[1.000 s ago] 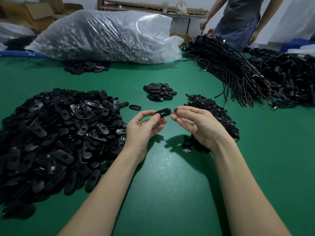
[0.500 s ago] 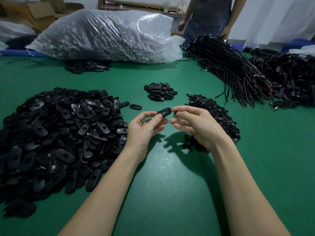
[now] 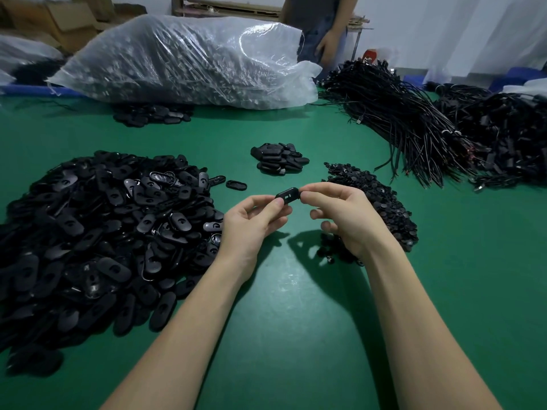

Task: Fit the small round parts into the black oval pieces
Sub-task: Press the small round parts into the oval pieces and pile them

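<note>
Both hands now pinch the oval piece.

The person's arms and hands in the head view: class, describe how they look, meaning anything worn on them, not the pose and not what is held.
Both forearms are bare, with no sleeves in sight up to the picture's lower edge. The left hand and the right hand wear no gloves. No watch, bracelet or ring shows on either wrist or on the fingers. The fingernails that show are short and unpainted.

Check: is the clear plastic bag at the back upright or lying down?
Lying down: the clear plastic bag sprawls on its side across the green table.
</note>
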